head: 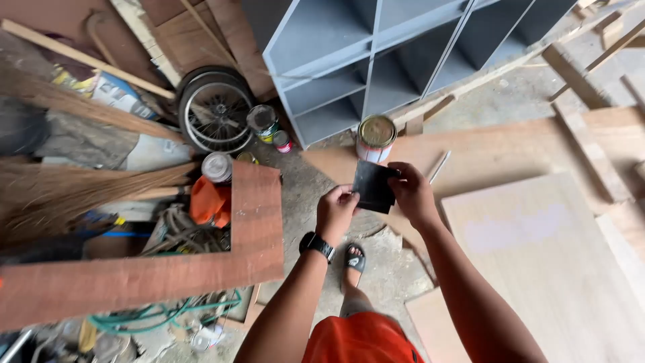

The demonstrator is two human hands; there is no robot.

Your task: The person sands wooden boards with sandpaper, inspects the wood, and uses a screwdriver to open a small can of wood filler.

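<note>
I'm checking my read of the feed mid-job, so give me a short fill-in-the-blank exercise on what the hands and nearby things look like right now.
1. Both the left hand and right hand hold a dark ____ sheet.
2. The watch sits on the ____ wrist.
3. The paint can stands in front of the ____ shelf unit.
4. The wheel lies to the ____ of the shelf unit.

Missing words: square; left; grey; left

The rough grey concrete floor (306,202) carries a grey-painted wooden cubby shelf unit (376,60) lying near a round paint tin with a rusty lid (375,138). Pale plywood sheets (551,249) lie flat at the right, and two small cans (269,128) stand beside a spoked wheel (213,107).
</note>
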